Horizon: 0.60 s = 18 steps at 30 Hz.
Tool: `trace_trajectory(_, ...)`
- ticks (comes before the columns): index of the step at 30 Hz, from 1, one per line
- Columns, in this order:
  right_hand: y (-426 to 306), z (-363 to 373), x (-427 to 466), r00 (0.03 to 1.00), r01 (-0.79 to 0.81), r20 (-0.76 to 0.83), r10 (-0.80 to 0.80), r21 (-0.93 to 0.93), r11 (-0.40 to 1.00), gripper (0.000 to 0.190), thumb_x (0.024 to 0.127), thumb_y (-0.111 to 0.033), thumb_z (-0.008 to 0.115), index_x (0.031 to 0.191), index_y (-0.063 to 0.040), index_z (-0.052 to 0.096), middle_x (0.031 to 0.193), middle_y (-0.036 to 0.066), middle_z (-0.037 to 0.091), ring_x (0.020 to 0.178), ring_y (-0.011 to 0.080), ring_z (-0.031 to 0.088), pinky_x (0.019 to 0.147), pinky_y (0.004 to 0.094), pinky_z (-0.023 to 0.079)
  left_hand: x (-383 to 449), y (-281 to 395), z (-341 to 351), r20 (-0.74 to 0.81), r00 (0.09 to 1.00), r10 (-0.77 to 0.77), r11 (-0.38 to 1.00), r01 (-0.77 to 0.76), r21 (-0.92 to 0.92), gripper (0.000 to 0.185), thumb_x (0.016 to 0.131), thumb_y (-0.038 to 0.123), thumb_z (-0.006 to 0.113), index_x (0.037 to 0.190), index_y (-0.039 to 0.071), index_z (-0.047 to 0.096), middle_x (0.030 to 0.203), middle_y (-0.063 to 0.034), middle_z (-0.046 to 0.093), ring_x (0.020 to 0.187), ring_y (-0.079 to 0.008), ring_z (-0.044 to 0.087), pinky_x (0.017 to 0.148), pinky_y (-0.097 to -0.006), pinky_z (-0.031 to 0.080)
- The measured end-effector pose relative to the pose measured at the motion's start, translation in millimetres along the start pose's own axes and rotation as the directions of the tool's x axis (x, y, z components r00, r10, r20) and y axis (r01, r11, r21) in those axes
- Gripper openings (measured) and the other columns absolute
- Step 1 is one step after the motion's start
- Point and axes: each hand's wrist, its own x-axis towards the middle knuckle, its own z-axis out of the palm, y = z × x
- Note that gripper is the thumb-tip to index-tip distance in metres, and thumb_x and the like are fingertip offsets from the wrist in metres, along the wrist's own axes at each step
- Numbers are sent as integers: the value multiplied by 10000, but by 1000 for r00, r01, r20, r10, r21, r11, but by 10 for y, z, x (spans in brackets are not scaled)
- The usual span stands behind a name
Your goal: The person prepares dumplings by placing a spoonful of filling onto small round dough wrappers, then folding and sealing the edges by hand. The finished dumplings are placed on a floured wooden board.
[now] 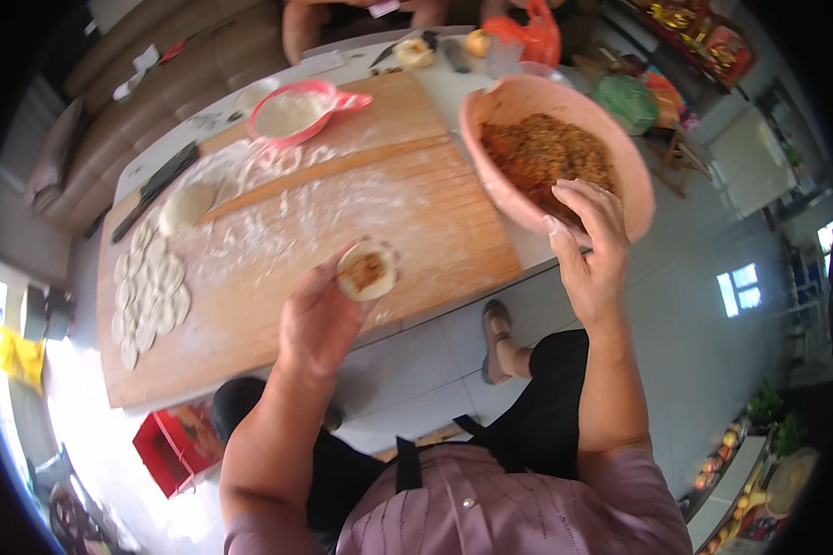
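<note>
My left hand (326, 305) holds a round dough wrapper (368, 272) with brown chopped filling on its middle, above the front part of a floured wooden board (305, 243). Over the near rim of a pink plastic basin (635, 187) is my right hand (593, 250), its thumb and fingers apart, with flour or dough on the fingertips. Inside the basin lies chopped filling (545, 149). At the board's left side several flat dough rounds (149, 291) overlap, below a smooth lump of dough (187, 207).
A rolling pin or long wooden rod (326, 168) crosses the board. A dark-handled knife (156, 187) lies at its left edge. Behind stand a red-rimmed bowl of flour (291, 114), fruit and a red plastic bag (541, 35). Another person's legs (302, 31) show beyond the table.
</note>
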Motion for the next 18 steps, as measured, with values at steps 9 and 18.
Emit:
trace_trajectory(9,-747,818,-213,890,285,249,-383,352,891,344,714,-48,779,1037,-111,678,1257,59,613,1250,349,510,1041,479,440,-114,-36,131,36,994,-108,993,106,56,458,1019,242,455,1383,-37,464,1320,-173,579,1204,-307,582,1027,-475,480)
trace_trajectory(18,-748,1028,-87,917,147,230,-326,566,812,252,728,-26,792,934,-126,686,1240,50,630,1227,348,521,979,419,486,-154,39,171,35,996,-82,989,77,123,433,1005,176,502,1381,-36,468,1298,-133,587,1177,-242,591,994,-441,504)
